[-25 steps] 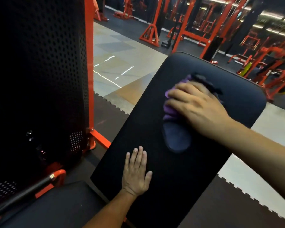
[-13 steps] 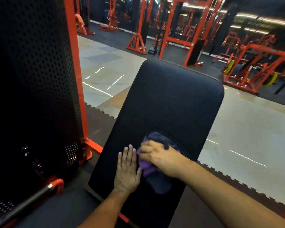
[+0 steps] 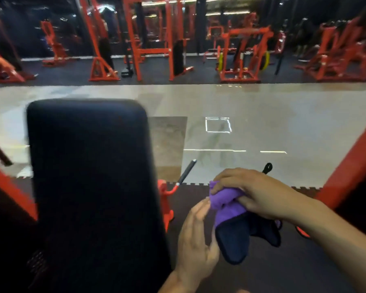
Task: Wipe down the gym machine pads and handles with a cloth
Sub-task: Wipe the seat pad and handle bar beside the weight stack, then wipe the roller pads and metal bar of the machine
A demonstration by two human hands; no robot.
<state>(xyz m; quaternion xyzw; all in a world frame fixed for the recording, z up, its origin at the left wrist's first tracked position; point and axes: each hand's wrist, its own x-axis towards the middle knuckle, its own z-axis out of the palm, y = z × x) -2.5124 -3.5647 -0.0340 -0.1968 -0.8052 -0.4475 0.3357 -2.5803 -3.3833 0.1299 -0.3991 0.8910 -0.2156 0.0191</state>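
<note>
The black back pad of the gym machine stands upright at the left of the head view. To its right, off the pad, my right hand grips a bunched purple cloth whose dark navy side hangs down below it. My left hand is raised beside the cloth with fingers relaxed, its fingertips close to the purple fold; whether they touch it is unclear. A black-gripped handle on an orange bracket sticks up just right of the pad.
An orange frame beam slants up at the right edge. Dark rubber mats lie below my hands, and a pale tiled walkway runs beyond. Several orange machines and racks line the far side.
Both hands have left the pad and moved to its right. The right hand lifted the cloth off the surface and bunched it. The view swung right, shifting the pad to the left.
</note>
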